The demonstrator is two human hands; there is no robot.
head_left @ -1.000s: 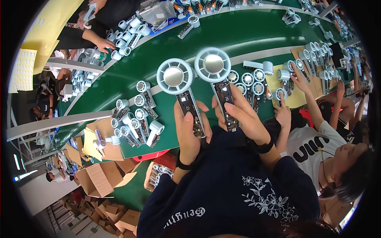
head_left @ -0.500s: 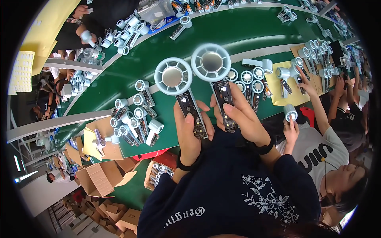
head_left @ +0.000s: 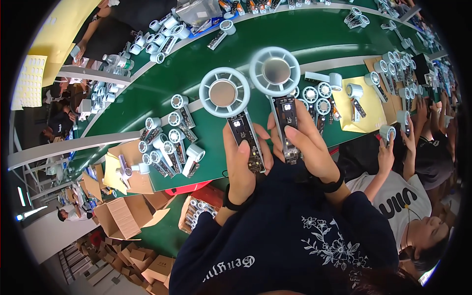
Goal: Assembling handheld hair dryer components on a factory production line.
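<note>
My left hand (head_left: 239,169) is closed round the handle of a light-blue handheld fan (head_left: 224,93), thumb on its bare circuit board. A second handheld fan (head_left: 275,71) like it is gripped in my right hand (head_left: 309,143), thumb also on the board. Both fans stand upright side by side, apart, round heads up with metallic discs in the middle. A small white display glows on each board. Several more fans (head_left: 172,147) lie in a cluster on the green table left of my hands, and another group (head_left: 317,98) lies behind my right hand.
The green table (head_left: 216,169) curves across, with a grey rail (head_left: 73,152) at left. Cardboard boxes (head_left: 123,216) stand on the floor at lower left. At right a co-worker's hand (head_left: 386,155) holds a fan near a yellow sheet (head_left: 364,120).
Both fans have shifted slightly right and look a little larger. Their displays, a blurred glow before, now show lit characters. The co-worker at right has moved both hands, one lifting a fan.
</note>
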